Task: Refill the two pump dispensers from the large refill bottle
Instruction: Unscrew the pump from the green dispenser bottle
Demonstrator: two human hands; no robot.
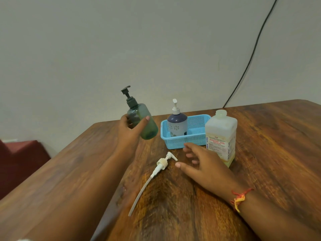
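My left hand (129,131) grips a green translucent pump dispenser (145,121) with a dark pump head, held tilted in the air left of the basket. A purple dispenser (177,122) with a white pump stands upright inside the blue basket (196,136). The large refill bottle (221,136), white with a printed label, stands uncapped on the table right of the basket. Its white pump with a long dip tube (156,173) lies loose on the table. My right hand (201,164) hovers open over the table between that pump and the refill bottle, fingers spread.
The wooden table (278,153) reaches back to a pale wall. A black cable (251,56) runs down the wall at the right. A dark red seat (20,157) sits past the table's left edge.
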